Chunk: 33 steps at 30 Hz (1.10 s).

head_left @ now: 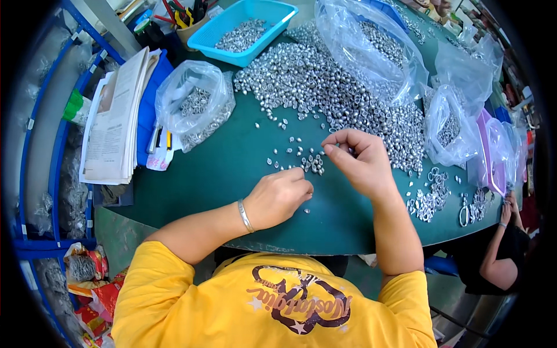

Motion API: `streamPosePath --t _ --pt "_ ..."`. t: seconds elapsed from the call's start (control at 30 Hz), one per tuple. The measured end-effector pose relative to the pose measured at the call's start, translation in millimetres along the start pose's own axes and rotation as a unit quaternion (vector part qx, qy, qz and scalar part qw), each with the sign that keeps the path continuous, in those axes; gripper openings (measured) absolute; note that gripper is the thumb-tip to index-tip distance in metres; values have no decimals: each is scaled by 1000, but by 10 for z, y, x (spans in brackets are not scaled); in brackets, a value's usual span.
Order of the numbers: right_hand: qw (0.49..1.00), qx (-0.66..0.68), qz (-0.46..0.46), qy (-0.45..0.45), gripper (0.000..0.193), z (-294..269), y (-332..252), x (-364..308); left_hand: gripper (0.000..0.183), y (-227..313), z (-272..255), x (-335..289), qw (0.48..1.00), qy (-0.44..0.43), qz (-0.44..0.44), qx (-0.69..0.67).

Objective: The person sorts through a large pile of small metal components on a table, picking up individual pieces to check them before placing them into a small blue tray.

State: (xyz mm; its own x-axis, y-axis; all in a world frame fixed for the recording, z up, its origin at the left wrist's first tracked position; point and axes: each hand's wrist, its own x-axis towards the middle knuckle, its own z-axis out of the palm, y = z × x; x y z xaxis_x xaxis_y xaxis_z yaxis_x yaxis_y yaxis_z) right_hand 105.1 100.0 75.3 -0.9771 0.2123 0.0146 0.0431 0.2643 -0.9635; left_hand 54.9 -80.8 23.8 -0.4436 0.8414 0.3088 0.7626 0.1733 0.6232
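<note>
My left hand [279, 197], with a silver bangle [245, 216] on its wrist, rests low over the green tabletop [232, 168]. Its fingers are curled, and whatever they hold is hidden. Thumb and forefinger of my right hand [362, 165] are pinched together just above the table; what is between them is too small to make out. A small cluster of silvery metal pieces [313, 163] lies between the two hands, with a few loose ones around it. Beyond my right hand spreads a big heap of small rounded metal pieces [313, 75].
Behind the heap sits a turquoise basket [200, 43] of metal parts. Clear plastic bags of parts [197, 95] [452, 130] stand left and right. Papers [113, 116] lean at the left, near blue shelving [55, 180]. Flat metal parts [426, 203] lie right. Another person's arm [493, 255] is at the far right.
</note>
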Motion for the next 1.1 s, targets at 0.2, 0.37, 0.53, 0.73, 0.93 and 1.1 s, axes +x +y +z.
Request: streamPosePath --t 0.2,0.37,0.53,0.73,0.93,1.1 --pt "990 -139 -30 -4 10 116 242 -46 7 -307 -475 72 657 75 -265 -702" --pt "936 -286 -199 -46 6 284 370 -64 8 -342 -591 78 767 139 -317 -540" --pt "922 -328 -199 -53 7 342 383 -78 12 -327 -524 75 966 138 -194 -100" --pt "995 60 30 -78 9 238 361 -18 15 -341 -475 39 984 73 -155 -41" --pt "995 -81 -41 -29 8 352 359 -11 11 -374 -389 11 991 12 -122 45" --pt "937 -302 -176 -15 7 471 417 -13 8 -366 -421 56 978 22 -193 -75"
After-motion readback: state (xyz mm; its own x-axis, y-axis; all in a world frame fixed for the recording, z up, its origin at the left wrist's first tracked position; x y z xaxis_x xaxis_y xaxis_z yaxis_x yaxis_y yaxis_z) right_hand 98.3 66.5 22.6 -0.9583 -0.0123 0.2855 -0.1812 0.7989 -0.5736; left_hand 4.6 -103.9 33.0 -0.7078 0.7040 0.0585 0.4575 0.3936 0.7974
